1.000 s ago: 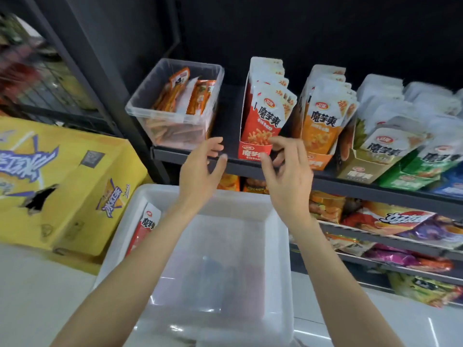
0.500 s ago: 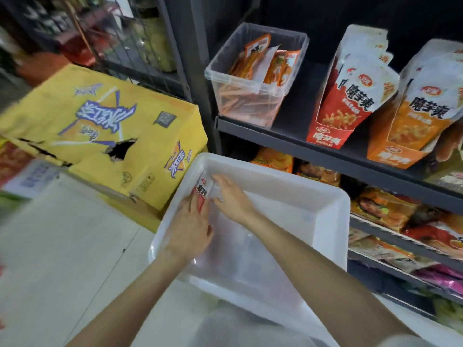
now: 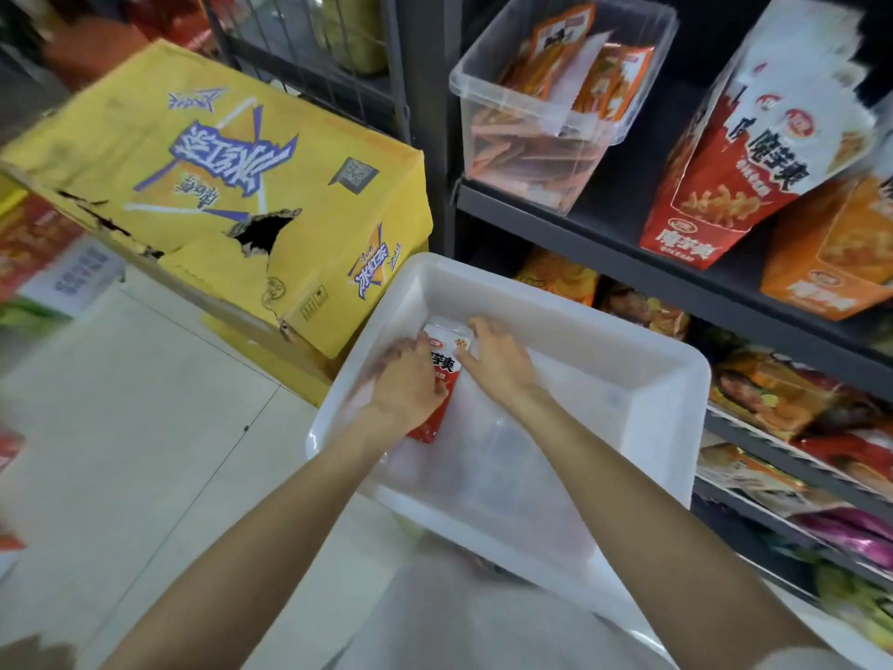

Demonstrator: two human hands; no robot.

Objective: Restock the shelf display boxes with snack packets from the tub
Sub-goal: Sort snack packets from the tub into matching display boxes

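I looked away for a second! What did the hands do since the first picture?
Both hands came down from the shelf's edge into the white tub. Now the left hand and right hand both hold the red snack packet lying by the tub's far left wall. The red display box and the clear bin stayed on the shelf; the yellow carton stayed on the floor.

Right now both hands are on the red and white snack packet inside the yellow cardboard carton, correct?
Not quite. The head view shows the left hand and right hand on the red and white snack packet inside the white plastic tub, not the yellow cardboard carton, which sits beside the tub.
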